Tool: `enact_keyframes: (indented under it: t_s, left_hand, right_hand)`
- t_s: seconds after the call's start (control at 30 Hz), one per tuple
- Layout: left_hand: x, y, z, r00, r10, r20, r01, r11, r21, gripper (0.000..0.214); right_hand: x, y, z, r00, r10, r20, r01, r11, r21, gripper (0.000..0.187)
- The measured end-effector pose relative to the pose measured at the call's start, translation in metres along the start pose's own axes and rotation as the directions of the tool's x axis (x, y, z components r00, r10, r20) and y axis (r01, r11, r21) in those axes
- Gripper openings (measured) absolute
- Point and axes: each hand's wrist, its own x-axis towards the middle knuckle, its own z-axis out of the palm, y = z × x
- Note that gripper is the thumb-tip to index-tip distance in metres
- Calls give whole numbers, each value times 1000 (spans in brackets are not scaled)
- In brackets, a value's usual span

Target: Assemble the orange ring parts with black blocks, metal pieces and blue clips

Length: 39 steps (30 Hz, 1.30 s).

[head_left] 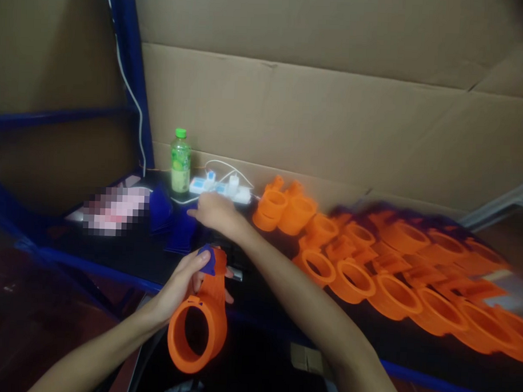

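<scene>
Right forearm (301, 294) nearest the head camera, slanting in from lower right; left forearm (106, 345) opposite. Left hand (190, 276) holds an orange part (215, 300) by the near edge of the desk (135, 251), ring end lowest; thumb lies on a blue piece (208, 260) at its upper end, fingers closed around it. Right hand (216, 211) is out over the desk, beside blue pieces (182, 232); fingers look bent, but cannot tell whether they hold anything. Step in hand, as I judge it: one part steadied, the other hand reaching by the blue pieces. Next move seems to call for a light right pinch and a steady left grip. Orange looks like matte, rigid plastic: thick-walled ring, flat strap-like stem. Blue looks thin, smooth. More orange parts (388, 262) at right, in rows, blurred. Behind: green-capped bottle (180, 164), white power strip (221, 189), creased cardboard wall (315, 118).
</scene>
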Motion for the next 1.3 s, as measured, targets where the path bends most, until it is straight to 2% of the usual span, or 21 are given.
enact_keyframes:
  t_s: [0.2, 0.3, 0.4, 0.47, 0.53, 0.63, 0.7, 0.77, 0.87, 1.0, 1.17, 1.3]
  left_hand:
    - [-3, 3, 4, 1000, -8, -16, 9, 1000, 28, 53]
    - [-4, 3, 7, 999, 33, -42, -31, 999, 43, 53]
    - [-3, 4, 8, 995, 62, -76, -59, 997, 44, 54]
    - [-2, 5, 8, 994, 64, -91, -62, 998, 23, 55]
    - [-1, 5, 9, 993, 67, -97, -68, 998, -12, 57]
    - [1, 3, 10, 988, 103, -118, -111, 991, -71, 55]
    - [2, 1, 12, 981, 135, -142, -150, 984, -97, 51]
    - [1, -2, 13, 974, 163, -154, -181, 977, -111, 45]
    - [-1, -4, 14, 968, 190, -164, -210, 970, -120, 41]
    - [-4, -1, 15, 962, 205, -179, -226, 969, -103, 46]
    - [-5, 2, 17, 956, 265, -128, -280, 952, -122, 54]
    - [1, -1, 14, 949, 281, -139, -295, 952, -87, 54]
  right_hand:
    - [-3, 1, 7, 992, -30, -125, 21, 997, -69, 23]
    - [-8, 3, -3, 980, -34, -194, 20, 997, -76, 21]
    - [-21, 13, -22, 961, -32, -273, 10, 997, -78, 25]
    - [-39, 24, -35, 935, -28, -354, 4, 998, -69, 27]
    - [-64, 35, -40, 888, -26, -459, -4, 998, -66, 25]
    - [-109, 45, -32, 814, -93, -574, 6, 989, -151, 17]
    - [-137, 44, -16, 784, -213, -584, 129, 975, -183, 10]
    - [-156, 42, 1, 762, -316, -565, 301, 946, -124, 7]
    - [-170, 39, 19, 782, -355, -512, 439, 897, 48, 10]
    - [-171, 44, 27, 846, -309, -434, 462, 832, 307, 13]
    - [-174, 48, 25, 842, -179, -510, 400, 840, 366, 20]
    - [-176, 46, 26, 850, -128, -511, 363, 846, 392, 21]
